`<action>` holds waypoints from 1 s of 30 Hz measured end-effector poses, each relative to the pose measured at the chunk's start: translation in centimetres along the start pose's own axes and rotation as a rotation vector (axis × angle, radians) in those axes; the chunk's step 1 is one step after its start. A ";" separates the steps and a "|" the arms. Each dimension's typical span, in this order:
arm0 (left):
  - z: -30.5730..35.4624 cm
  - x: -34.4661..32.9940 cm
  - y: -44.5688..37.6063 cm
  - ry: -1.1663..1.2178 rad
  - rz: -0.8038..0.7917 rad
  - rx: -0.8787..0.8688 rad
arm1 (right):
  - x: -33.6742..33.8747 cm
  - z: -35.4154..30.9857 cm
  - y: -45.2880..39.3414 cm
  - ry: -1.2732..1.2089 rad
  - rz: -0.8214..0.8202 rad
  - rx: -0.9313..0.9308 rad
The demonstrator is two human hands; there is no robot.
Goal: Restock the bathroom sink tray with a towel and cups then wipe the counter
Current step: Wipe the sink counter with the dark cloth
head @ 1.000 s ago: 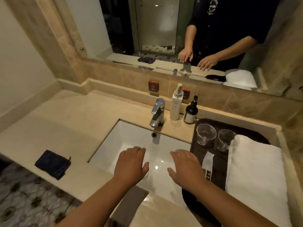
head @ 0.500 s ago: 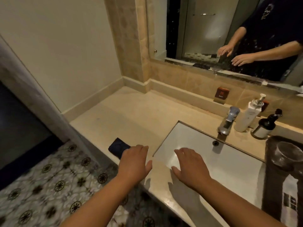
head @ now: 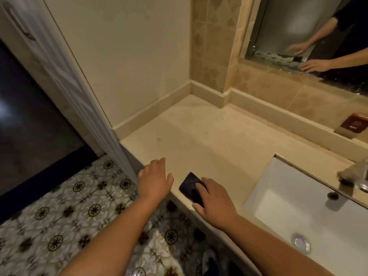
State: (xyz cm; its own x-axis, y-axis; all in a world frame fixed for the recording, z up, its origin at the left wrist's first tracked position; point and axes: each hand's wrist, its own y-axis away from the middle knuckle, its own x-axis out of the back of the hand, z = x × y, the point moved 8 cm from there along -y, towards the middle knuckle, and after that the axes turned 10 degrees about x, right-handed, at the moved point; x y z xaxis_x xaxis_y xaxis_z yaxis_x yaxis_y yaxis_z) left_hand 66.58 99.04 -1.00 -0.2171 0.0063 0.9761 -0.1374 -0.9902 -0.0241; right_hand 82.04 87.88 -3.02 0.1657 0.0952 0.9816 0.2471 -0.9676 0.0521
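floor point(head: 65, 198): patterned tile, dark doorway beyond | left hand point(head: 154, 181): open, fingers spread, above counter point(head: 209, 144) front edge | dark cloth point(head: 190, 187): folded, near counter edge | right hand point(head: 216, 202): flat on cloth, grip unclear | sink point(head: 310, 212): white, right | mirror point(head: 310, 28): above

— We see a dark navy cloth point(head: 190, 187) on the cream-beige marble counter point(head: 215, 140).
— And we see a white sink basin point(head: 302, 206) beside it, with a chrome drain point(head: 301, 243).
— We note the floor tiles point(head: 65, 212): pale, with black floral medallions.
— We see tan diamond-patterned wall tiles point(head: 211, 36), and a small reddish-brown sign point(head: 353, 124).
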 end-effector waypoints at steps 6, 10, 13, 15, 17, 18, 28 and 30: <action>-3.4 -3.8 -9.3 -0.021 0.034 0.164 | -3.3 -0.2 -4.5 0.047 -0.080 0.072; -4.8 -7.1 -14.6 -0.032 -0.020 0.250 | -5.3 0.2 -5.3 0.058 -0.110 0.083; -5.6 -9.4 -17.7 -0.067 -0.071 0.306 | -5.7 0.6 -5.2 0.056 -0.081 0.069; -5.5 -10.3 -19.3 -0.087 -0.081 0.296 | -5.7 0.7 -5.3 0.033 -0.031 0.081; -5.1 -11.2 -20.7 -0.108 -0.100 0.242 | -5.9 0.9 -5.7 -0.005 -0.025 0.075; -5.0 -11.6 -21.3 -0.113 -0.118 0.214 | -6.2 1.1 -5.6 -0.013 -0.025 0.071; -4.7 -13.0 -22.5 -0.129 -0.210 0.086 | -4.8 0.4 -5.3 -0.594 -0.031 -0.136; -4.8 -12.9 -22.5 -0.125 -0.196 0.079 | -3.5 3.5 -6.6 -0.768 0.100 -0.206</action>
State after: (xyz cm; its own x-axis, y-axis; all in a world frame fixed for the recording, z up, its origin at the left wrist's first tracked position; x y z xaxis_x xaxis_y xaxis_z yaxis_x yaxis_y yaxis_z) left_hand 67.86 121.93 -14.10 -0.0716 0.1871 0.9797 -0.0881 -0.9796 0.1806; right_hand 83.19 94.77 -7.47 0.8069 0.0678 0.5867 0.0275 -0.9966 0.0773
